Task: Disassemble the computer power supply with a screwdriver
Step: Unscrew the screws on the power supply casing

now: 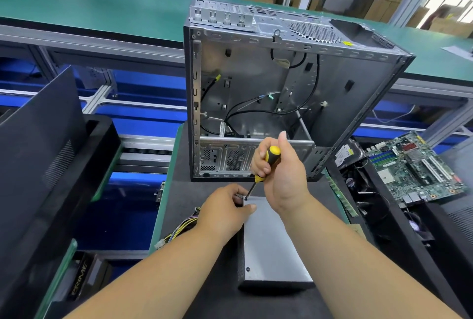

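Gripping the yellow-and-black handle of the screwdriver point(265, 165) with curled fingers, thumb raised, right hand point(280, 174) above the far end of the power supply point(271, 242). Shaft angled down and left, tip set on the far-left corner of the grey top plate. Left hand point(225, 210) pinching that same corner, thumb on top, fingers curled round the edge. Power supply lying flat on the dark mat point(189, 190), near the front of the bench, with a screw point(247, 269) showing at its near-left corner. Bundle of coloured wires point(179, 229) trailing left. Just beyond, open computer case point(281, 88) standing upright. At right, motherboard point(414, 167) in a black bin.
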`<state>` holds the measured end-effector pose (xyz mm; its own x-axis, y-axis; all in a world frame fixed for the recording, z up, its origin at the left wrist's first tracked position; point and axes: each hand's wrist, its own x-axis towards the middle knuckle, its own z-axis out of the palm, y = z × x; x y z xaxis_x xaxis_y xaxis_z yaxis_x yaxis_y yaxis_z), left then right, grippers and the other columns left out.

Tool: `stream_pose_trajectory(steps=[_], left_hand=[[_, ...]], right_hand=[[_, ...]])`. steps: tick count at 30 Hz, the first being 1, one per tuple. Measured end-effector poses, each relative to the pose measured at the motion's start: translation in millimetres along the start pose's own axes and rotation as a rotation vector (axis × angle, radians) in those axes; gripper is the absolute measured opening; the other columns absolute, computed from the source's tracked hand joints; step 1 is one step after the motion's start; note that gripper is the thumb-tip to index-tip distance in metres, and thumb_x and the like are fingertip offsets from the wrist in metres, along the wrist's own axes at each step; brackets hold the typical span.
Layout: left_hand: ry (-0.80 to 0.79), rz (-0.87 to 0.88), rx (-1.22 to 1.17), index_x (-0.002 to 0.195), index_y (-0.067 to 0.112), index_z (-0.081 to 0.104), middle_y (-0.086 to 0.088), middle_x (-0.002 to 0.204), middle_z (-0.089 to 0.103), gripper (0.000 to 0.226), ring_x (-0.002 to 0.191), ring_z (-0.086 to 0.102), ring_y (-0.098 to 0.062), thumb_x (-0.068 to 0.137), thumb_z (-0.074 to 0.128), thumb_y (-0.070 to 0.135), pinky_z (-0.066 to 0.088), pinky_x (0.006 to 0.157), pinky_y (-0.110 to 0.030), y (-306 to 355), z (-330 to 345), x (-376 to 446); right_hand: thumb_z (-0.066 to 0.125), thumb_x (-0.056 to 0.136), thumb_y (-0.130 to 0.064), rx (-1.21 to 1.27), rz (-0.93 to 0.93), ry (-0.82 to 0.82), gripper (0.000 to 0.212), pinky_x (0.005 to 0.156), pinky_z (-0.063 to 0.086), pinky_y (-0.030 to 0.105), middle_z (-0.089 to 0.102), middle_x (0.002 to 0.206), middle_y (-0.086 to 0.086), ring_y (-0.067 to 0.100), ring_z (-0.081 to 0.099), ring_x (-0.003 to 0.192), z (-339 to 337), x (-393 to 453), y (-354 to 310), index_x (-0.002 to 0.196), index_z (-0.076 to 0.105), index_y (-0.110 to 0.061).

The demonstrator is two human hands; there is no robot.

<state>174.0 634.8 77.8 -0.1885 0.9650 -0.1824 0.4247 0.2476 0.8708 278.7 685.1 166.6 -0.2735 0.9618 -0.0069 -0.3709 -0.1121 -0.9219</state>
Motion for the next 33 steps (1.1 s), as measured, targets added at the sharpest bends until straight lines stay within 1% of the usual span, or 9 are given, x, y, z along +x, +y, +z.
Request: stream_pose_trajectory(steps=[4, 10, 13, 17, 21, 24, 27, 30, 33], left_hand=[[-0.002, -0.010, 0.002, 0.079, 0.045, 0.057, 0.013, 0.080, 0.061, 0.023, 0.076, 0.059, -0.003, 0.077, 0.078, 0.036, 0.054, 0.077, -0.031, -1, 0, 0], [-0.007, -0.014, 0.012, 0.085, 0.043, 0.060, 0.011, 0.085, 0.062, 0.020, 0.079, 0.060, -0.004, 0.079, 0.077, 0.037, 0.056, 0.077, -0.032, -1, -1, 0], [-0.017, -0.017, 0.011, 0.087, 0.041, 0.061, 0.010, 0.085, 0.063, 0.019, 0.081, 0.061, -0.007, 0.079, 0.078, 0.037, 0.056, 0.077, -0.033, 0, -1, 1], [-0.019, -0.023, 0.025, 0.088, 0.042, 0.058, 0.012, 0.084, 0.063, 0.022, 0.080, 0.061, -0.004, 0.080, 0.077, 0.037, 0.055, 0.077, -0.031, 1, -2, 0], [0.030, -0.004, 0.014, 0.101, 0.040, 0.048, 0.011, 0.080, 0.062, 0.037, 0.081, 0.062, -0.009, 0.079, 0.077, 0.037, 0.055, 0.076, -0.035, 3, 0, -4], [0.062, 0.050, 0.068, 0.094, 0.036, 0.047, 0.011, 0.082, 0.060, 0.031, 0.082, 0.059, -0.008, 0.080, 0.076, 0.036, 0.054, 0.078, -0.039, 3, 2, -6], [0.079, 0.067, 0.078, 0.088, 0.034, 0.050, 0.013, 0.086, 0.060, 0.026, 0.083, 0.058, -0.005, 0.081, 0.075, 0.035, 0.054, 0.081, -0.039, 3, 3, -8], [0.059, 0.071, 0.077, 0.089, 0.035, 0.052, 0.013, 0.087, 0.060, 0.025, 0.085, 0.058, -0.003, 0.080, 0.076, 0.036, 0.054, 0.082, -0.037, 3, 0, -7], [0.021, 0.077, 0.078, 0.089, 0.035, 0.054, 0.013, 0.088, 0.061, 0.023, 0.085, 0.058, -0.003, 0.080, 0.075, 0.037, 0.053, 0.079, -0.031, 2, -3, -5]], right_hand=[[0.048, 0.092, -0.038, -0.101, 0.010, -0.074, 0.027, 0.064, 0.033, 0.029, 0.045, 0.061, 0.001, 0.017, 0.038, 0.060, -3, 0, -1, 0.077, 0.050, -0.016], [0.054, 0.096, -0.036, -0.159, 0.027, 0.030, 0.026, 0.079, 0.046, 0.037, 0.064, 0.076, -0.002, 0.018, 0.060, 0.076, -10, 3, -7, 0.084, 0.061, -0.015], [0.044, 0.105, -0.032, -0.054, 0.067, 0.006, 0.036, 0.076, 0.049, 0.031, 0.061, 0.073, 0.000, 0.015, 0.057, 0.070, -10, 4, -9, 0.085, 0.064, -0.009], [0.029, 0.108, -0.038, -0.032, 0.042, -0.029, 0.054, 0.066, 0.035, 0.027, 0.045, 0.062, 0.001, 0.014, 0.040, 0.060, -3, 0, -2, 0.075, 0.063, -0.011], [0.037, 0.101, -0.046, -0.043, -0.014, -0.054, 0.044, 0.061, 0.031, 0.026, 0.037, 0.061, 0.001, 0.015, 0.032, 0.059, -1, -1, 1, 0.082, 0.057, -0.012], [0.049, 0.092, -0.037, -0.107, -0.017, -0.065, 0.022, 0.066, 0.033, 0.028, 0.042, 0.064, 0.000, 0.016, 0.036, 0.062, -4, -2, -1, 0.089, 0.048, -0.016], [0.049, 0.094, -0.036, -0.141, -0.023, -0.070, 0.023, 0.072, 0.039, 0.030, 0.050, 0.071, 0.000, 0.017, 0.043, 0.067, -8, -4, -1, 0.084, 0.046, -0.015], [0.052, 0.093, -0.037, -0.137, -0.004, -0.073, 0.022, 0.079, 0.043, 0.034, 0.056, 0.077, 0.000, 0.018, 0.052, 0.073, -8, -6, -3, 0.078, 0.055, -0.021], [0.055, 0.091, -0.035, -0.125, 0.017, -0.070, 0.021, 0.079, 0.045, 0.034, 0.058, 0.079, -0.001, 0.018, 0.056, 0.074, -10, -7, -6, 0.081, 0.052, -0.017]])
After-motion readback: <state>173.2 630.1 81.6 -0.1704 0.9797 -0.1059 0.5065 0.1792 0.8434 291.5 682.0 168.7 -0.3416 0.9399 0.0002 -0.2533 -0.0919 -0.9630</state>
